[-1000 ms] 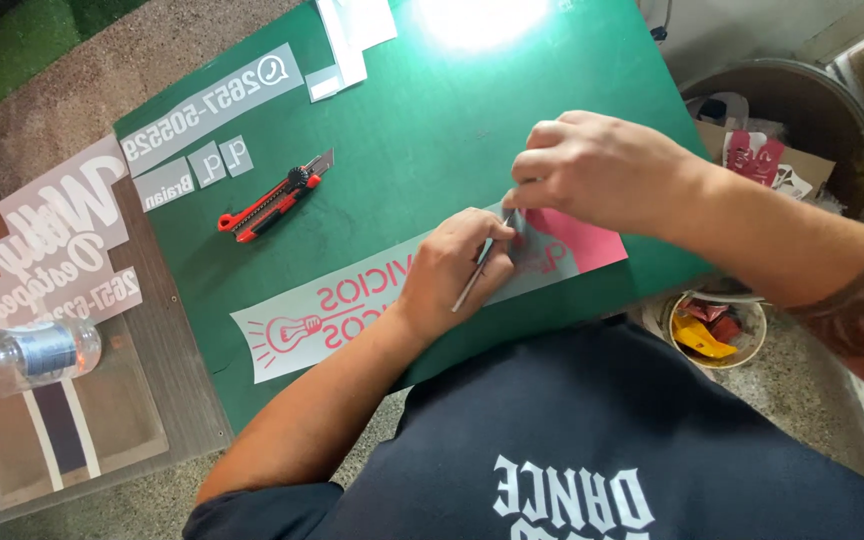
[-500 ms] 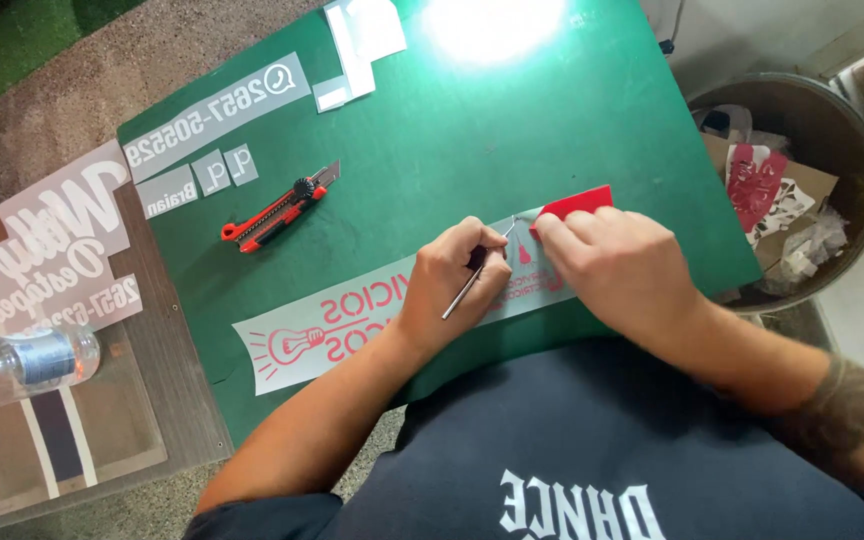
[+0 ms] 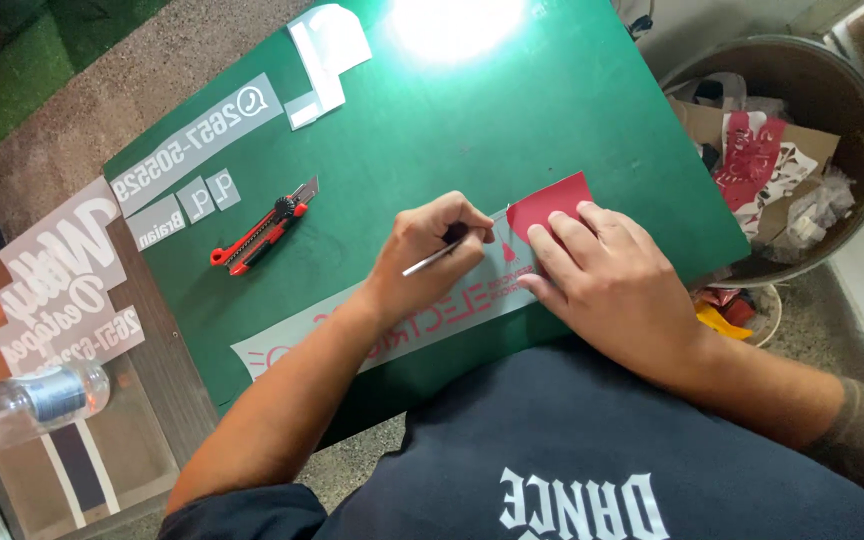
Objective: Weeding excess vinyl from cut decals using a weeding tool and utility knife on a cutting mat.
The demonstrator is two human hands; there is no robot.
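One long vinyl sticker strip (image 3: pixel 392 330) lies on the green cutting mat (image 3: pixel 512 120), its long axis running from lower left up to right, red end (image 3: pixel 549 203) pointing upper right; the left hand (image 3: pixel 422 255) pinches one thin weeding tool (image 3: pixel 430 262); the right hand (image 3: pixel 617 285) presses flat, fingers spread, on the strip; one red utility knife (image 3: pixel 257 232) lies apart.

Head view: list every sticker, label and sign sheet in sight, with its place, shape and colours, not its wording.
Long strip: under both hands, pale backing, red lettering, red vinyl at its right end.
Grey strip: mat's upper left, slanted, white characters.
Small grey labels: below that strip, three rectangles.
White pieces: mat's top edge, angular offcuts.
Grey sheet: left of the mat, white script.
Bottle: lower left, clear, blue label.
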